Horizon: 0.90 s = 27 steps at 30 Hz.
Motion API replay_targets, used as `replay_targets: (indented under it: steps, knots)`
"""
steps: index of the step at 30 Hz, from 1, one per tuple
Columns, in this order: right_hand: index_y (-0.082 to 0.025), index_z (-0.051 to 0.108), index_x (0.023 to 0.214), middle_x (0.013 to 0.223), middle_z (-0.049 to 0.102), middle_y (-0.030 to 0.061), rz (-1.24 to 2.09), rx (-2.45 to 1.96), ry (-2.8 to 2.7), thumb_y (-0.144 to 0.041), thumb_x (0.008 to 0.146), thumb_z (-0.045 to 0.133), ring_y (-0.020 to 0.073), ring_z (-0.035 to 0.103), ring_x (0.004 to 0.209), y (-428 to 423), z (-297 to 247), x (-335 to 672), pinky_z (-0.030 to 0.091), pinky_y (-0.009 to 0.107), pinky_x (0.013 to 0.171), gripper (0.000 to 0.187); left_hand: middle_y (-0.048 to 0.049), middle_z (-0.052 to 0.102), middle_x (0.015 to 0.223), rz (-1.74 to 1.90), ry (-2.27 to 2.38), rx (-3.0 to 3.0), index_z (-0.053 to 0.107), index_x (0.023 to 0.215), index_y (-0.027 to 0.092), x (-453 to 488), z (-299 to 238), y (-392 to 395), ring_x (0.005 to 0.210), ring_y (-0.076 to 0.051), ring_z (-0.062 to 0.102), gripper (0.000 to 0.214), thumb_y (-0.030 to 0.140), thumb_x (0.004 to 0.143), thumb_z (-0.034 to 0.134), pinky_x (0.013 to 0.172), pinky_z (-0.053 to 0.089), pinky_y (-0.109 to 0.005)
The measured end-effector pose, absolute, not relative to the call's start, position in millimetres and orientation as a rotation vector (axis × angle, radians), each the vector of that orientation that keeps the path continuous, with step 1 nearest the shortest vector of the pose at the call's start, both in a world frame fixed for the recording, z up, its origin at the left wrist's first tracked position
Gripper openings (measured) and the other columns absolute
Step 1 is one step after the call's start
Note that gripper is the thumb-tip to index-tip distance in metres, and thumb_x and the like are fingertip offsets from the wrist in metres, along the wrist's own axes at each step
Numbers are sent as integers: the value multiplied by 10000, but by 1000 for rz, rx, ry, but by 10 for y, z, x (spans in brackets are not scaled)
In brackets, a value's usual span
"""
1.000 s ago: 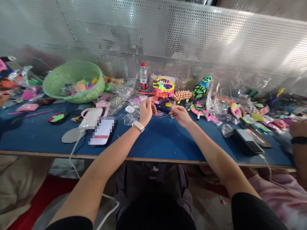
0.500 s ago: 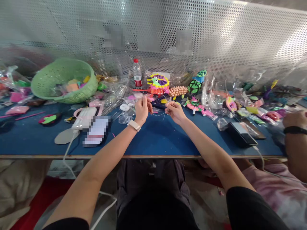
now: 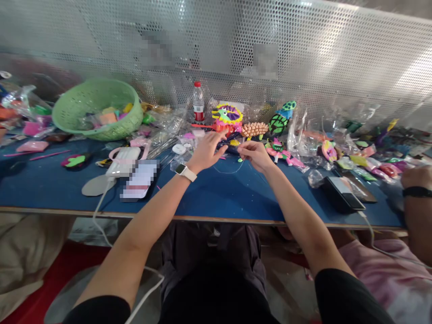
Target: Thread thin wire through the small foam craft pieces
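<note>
My left hand [image 3: 205,152], with a pale watch on its wrist, stretches its fingers forward with the thumb apart. Its fingertips reach a dark navy figure [image 3: 230,147] with a yellow patch; whether they touch it I cannot tell. To the right, my right hand [image 3: 255,155] pinches a thin clear thread, its fingertips just beside the navy figure. A loop of this thread [image 3: 229,173] hangs above the blue table between both hands. Just behind stand a purple and yellow frilled figure [image 3: 227,114], a brown spiky figure [image 3: 254,130] and a green and black turtle-like figure [image 3: 278,124].
A green basket [image 3: 135,118] holds colourful packets at left. Near it lie a phone [image 3: 140,180] and a white power bank [image 3: 124,167]. A red-capped bottle [image 3: 198,102] stands at the back. At right are a black box [image 3: 342,194] and another person's hand [image 3: 416,177].
My left hand has turned palm down and moved forward to the navy figure, its fingers stretched out. My right hand has shifted slightly right. The view has shifted a little.
</note>
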State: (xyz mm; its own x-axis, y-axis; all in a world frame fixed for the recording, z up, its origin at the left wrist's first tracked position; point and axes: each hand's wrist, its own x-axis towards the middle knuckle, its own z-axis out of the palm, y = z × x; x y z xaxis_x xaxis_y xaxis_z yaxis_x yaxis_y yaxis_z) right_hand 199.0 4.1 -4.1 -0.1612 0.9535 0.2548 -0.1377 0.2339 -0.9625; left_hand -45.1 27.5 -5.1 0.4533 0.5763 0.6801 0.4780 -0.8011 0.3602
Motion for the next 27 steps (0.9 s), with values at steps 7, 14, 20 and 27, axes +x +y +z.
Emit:
replay_targets:
  steps: [7, 14, 20, 27]
  knots:
    - [-224, 820, 844, 696, 727, -7, 1053, -863, -1523, -497, 671, 1050, 106, 548, 538, -24, 26, 1978, 481, 294, 533, 397, -24, 732, 737, 1191, 855, 2191, 760, 1124, 175, -178, -25, -28, 637, -167, 675, 287, 413, 1109, 600, 674, 509, -285]
    - [-228, 764, 1136, 729, 745, -29, 978, -876, -1545, -496, 639, 1068, 115, 567, 549, -21, 48, 2012, 527, 298, 542, 641, -5, 678, 699, 1114, 736, 1822, 704, 907, 189, -140, 17, -62, 483, -102, 572, 299, 453, 1048, 698, 505, 435, -245]
    - [-224, 770, 1088, 729, 749, -18, 950, -856, -1629, -522, 654, 1065, 122, 595, 558, -31, 42, 1999, 524, 292, 530, 604, -16, 682, 678, 1085, 651, 1857, 653, 741, 192, -192, 117, -51, 509, -102, 613, 522, 635, 990, 769, 536, 473, -243]
    - [-231, 798, 1004, 811, 791, 12, 919, -846, -1574, -659, 640, 1041, 147, 675, 626, -23, 20, 1946, 602, 320, 603, 612, 18, 614, 668, 1209, 678, 1798, 634, 752, 199, -160, 55, -16, 440, -78, 520, 532, 659, 996, 741, 454, 384, -240]
